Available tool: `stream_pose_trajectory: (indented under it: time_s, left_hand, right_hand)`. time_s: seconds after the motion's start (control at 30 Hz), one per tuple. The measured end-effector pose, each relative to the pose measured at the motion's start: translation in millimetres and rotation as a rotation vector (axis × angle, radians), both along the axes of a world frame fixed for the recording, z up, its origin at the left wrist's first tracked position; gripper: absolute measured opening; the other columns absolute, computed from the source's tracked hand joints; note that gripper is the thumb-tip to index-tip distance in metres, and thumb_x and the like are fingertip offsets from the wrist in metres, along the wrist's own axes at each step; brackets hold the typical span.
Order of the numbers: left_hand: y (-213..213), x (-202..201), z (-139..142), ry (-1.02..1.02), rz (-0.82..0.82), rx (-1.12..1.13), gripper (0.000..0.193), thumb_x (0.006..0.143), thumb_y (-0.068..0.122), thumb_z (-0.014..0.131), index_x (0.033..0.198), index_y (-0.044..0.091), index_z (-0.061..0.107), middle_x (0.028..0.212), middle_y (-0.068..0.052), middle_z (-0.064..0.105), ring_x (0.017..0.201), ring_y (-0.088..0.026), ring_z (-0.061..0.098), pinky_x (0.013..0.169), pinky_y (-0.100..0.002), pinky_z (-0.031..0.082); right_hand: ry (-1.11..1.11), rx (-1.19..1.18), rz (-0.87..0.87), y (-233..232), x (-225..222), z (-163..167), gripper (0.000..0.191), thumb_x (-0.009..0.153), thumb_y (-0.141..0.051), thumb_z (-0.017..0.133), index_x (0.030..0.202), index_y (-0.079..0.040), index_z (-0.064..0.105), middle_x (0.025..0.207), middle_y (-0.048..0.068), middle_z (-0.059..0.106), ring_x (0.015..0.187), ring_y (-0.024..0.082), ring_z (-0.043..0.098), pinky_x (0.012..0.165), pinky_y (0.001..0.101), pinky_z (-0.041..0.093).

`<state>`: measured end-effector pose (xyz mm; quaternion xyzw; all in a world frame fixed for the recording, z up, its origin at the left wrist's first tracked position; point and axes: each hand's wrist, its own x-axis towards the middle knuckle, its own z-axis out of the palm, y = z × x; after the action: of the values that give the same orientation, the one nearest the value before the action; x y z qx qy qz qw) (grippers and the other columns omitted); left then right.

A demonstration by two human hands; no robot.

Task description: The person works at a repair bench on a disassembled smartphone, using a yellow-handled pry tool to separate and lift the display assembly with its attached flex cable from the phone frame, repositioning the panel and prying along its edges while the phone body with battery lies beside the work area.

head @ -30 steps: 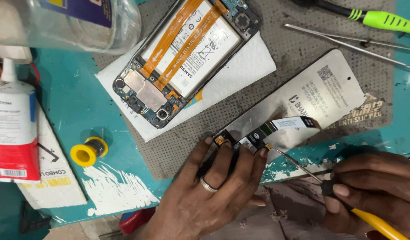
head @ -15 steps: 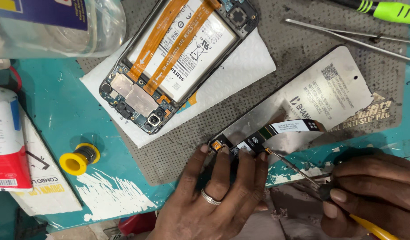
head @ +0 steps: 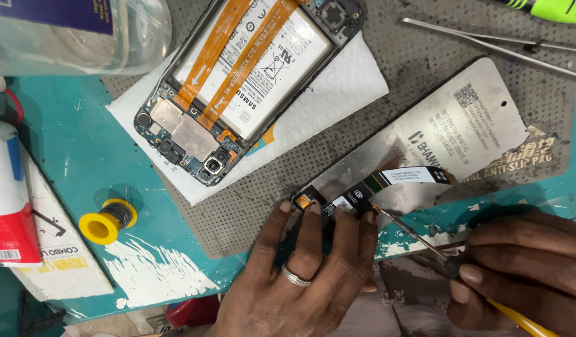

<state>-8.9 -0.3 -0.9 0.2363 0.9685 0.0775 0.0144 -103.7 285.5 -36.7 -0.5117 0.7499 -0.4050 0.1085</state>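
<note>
My left hand (head: 300,274), a ring on one finger, presses its fingertips down on a small black flex-cable part (head: 338,201) at the near edge of the grey perforated mat (head: 250,218). The part's ribbon (head: 412,177) runs right over a silver metal plate (head: 450,134). My right hand (head: 518,268) grips a yellow-handled screwdriver (head: 425,240); its thin tip touches the part's right end. An opened phone (head: 244,87) with battery and orange flex strips lies on white paper (head: 338,100) above.
A clear plastic bottle (head: 76,31) lies at top left. A red and white tube (head: 10,200) rests on a white card at left. A yellow solder spool (head: 107,219) sits on the teal table. Tweezers (head: 487,40) and a green-handled tool (head: 556,9) lie top right.
The view has drifted so the phone and mat sit higher and further left. Both hands stay on the flex part, the screwdriver tip still at its right end.
</note>
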Motion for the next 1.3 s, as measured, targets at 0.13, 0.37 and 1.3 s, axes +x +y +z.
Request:
stream_pose_trajectory:
  time_s: [0.13,0.37,1.3]
  left_hand:
    - [-0.1,-1.1,0.6,-0.002,-0.002,-0.004,0.044,0.109,0.036,0.054,0.141,0.009,0.066,0.128,-0.009,0.060,0.120,-0.027,0.055,0.103,-0.048,0.053]
    - [-0.2,-2.3,0.7,0.008,0.002,0.009,0.047,0.109,0.040,0.056,0.141,0.007,0.066,0.128,-0.010,0.061,0.120,-0.029,0.056,0.104,-0.049,0.053]
    - [0.4,-4.3,6.4,-0.062,-0.003,0.005,0.046,0.106,0.031,0.049,0.142,0.008,0.065,0.130,-0.012,0.060,0.121,-0.031,0.057,0.105,-0.051,0.051]
  right_hand:
    - [0.022,0.003,-0.026,-0.2,1.1,-1.3,0.021,0.081,-0.018,0.083,0.088,-0.006,0.067,0.075,0.011,0.070,0.077,0.027,0.075,0.068,0.0414,0.061]
    - [0.042,-0.018,0.015,1.6,-0.6,-3.7,0.023,0.082,-0.020,0.085,0.088,-0.007,0.068,0.075,0.010,0.070,0.076,0.026,0.075,0.067,0.0408,0.061]
    - [-0.014,-0.004,-0.018,1.0,2.0,2.3,0.023,0.079,-0.018,0.085,0.089,-0.009,0.066,0.074,0.011,0.070,0.078,0.029,0.075,0.074,0.0478,0.062]
